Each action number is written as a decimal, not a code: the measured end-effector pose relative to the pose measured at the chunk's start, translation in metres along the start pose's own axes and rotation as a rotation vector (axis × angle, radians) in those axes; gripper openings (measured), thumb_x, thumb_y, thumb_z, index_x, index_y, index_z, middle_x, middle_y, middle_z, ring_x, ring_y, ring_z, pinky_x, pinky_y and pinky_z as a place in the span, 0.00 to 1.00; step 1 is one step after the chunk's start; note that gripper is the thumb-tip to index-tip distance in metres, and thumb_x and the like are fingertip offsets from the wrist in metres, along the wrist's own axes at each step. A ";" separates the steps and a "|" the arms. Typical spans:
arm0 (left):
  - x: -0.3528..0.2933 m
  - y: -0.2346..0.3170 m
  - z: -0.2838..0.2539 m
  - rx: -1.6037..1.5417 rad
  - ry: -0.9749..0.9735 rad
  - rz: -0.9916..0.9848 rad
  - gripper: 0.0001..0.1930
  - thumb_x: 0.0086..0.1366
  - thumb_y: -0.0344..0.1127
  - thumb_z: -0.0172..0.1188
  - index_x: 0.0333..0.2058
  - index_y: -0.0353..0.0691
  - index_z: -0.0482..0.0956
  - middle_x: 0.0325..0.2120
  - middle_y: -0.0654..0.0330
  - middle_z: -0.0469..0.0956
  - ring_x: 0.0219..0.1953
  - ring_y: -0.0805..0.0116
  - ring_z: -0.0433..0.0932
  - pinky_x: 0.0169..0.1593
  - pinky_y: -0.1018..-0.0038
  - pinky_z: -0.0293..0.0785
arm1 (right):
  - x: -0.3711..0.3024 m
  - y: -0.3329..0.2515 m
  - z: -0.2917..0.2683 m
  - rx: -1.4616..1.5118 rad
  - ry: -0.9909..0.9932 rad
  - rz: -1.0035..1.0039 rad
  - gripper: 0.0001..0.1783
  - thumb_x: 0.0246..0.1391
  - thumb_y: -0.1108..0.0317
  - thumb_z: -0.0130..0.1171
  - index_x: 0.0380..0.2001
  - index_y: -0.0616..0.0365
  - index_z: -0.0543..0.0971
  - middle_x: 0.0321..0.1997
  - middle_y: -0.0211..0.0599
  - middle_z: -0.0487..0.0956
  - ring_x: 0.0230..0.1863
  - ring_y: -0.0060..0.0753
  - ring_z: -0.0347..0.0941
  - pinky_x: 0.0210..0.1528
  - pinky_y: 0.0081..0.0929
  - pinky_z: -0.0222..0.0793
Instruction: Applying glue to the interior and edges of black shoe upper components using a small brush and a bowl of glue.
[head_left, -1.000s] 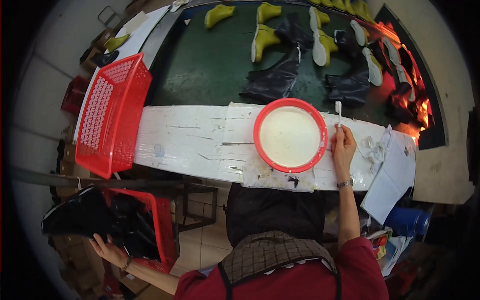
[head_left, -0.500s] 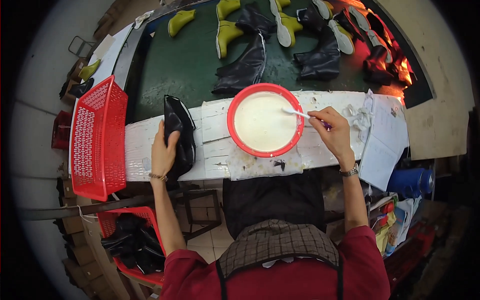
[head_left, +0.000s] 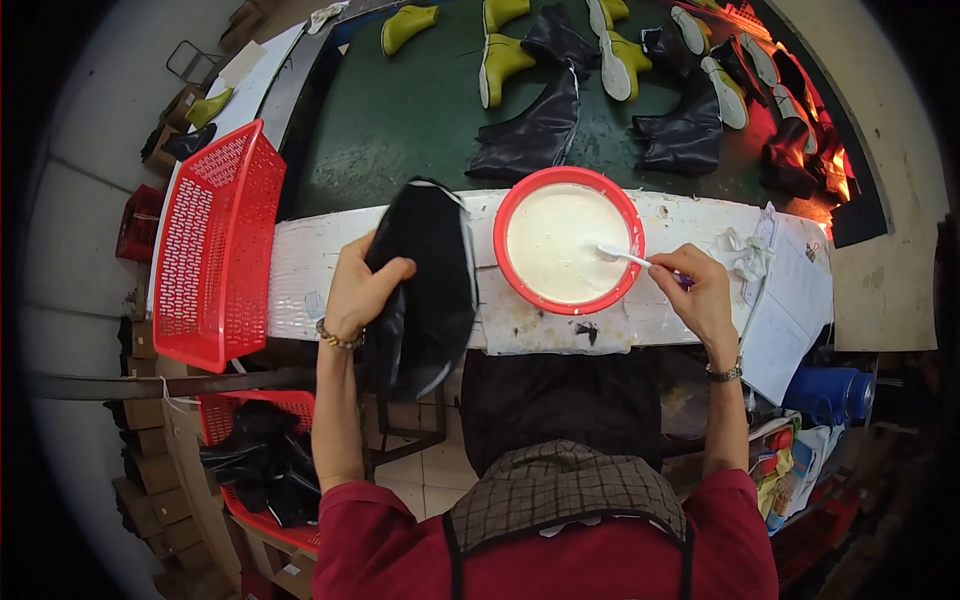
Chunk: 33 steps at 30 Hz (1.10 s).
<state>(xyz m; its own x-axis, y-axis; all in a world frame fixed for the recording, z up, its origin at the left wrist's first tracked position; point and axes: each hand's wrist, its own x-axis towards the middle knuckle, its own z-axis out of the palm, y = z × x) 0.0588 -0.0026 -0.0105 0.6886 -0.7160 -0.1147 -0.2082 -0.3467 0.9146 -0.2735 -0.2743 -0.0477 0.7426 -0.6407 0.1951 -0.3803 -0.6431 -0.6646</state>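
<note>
A black boot upper [head_left: 432,290] with a pale edge is gripped in my left hand [head_left: 365,285], thumb across its side, left of the bowl. It stands tilted over the front edge of the white bench. Between my right fingers is a white-handled brush [head_left: 622,256], resembling a toothbrush, with a purple part near the grip. My right hand [head_left: 702,298] holds it over the right side of a red bowl [head_left: 502,245]. The brush head meets the cream-coloured liquid [head_left: 560,240] in that bowl.
Black and yellow-green boots lie on the green belt [head_left: 390,140] beyond the white bench [head_left: 320,255], with a red glow at far right. A red basket [head_left: 220,260] stands left; a lower one [head_left: 305,402] holds black boots. Papers [head_left: 785,300] and a blue flask [head_left: 828,393] are right.
My left hand has lifted and turned the black boot upper, bringing it nearer the bowl. The brush head has dipped lower into the liquid. The whole view has shifted a little.
</note>
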 end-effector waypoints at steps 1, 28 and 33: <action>-0.005 0.011 0.002 -0.092 -0.139 -0.107 0.15 0.58 0.29 0.64 0.43 0.26 0.82 0.32 0.60 0.84 0.32 0.75 0.80 0.39 0.77 0.77 | 0.007 -0.003 -0.001 -0.002 -0.003 0.000 0.09 0.55 0.70 0.67 0.40 0.56 0.87 0.29 0.34 0.80 0.24 0.28 0.74 0.28 0.25 0.67; -0.015 0.043 0.041 -0.262 0.051 0.133 0.09 0.68 0.31 0.64 0.39 0.29 0.83 0.28 0.69 0.80 0.30 0.83 0.73 0.35 0.82 0.70 | 0.023 -0.066 0.031 0.283 0.090 -0.354 0.12 0.47 0.74 0.73 0.38 0.54 0.89 0.35 0.29 0.81 0.41 0.27 0.74 0.45 0.25 0.64; 0.015 0.024 0.027 -0.119 0.187 0.202 0.13 0.66 0.32 0.66 0.43 0.28 0.82 0.33 0.64 0.83 0.35 0.78 0.77 0.41 0.77 0.75 | 0.026 -0.044 0.023 0.373 0.129 -0.212 0.10 0.51 0.69 0.71 0.38 0.52 0.89 0.31 0.26 0.80 0.29 0.24 0.75 0.34 0.24 0.67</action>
<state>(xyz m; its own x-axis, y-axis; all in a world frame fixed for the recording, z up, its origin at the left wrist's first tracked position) 0.0452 -0.0382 -0.0005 0.7597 -0.6356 0.1376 -0.2785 -0.1268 0.9520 -0.2246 -0.2528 -0.0303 0.6991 -0.5730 0.4277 0.0152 -0.5861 -0.8101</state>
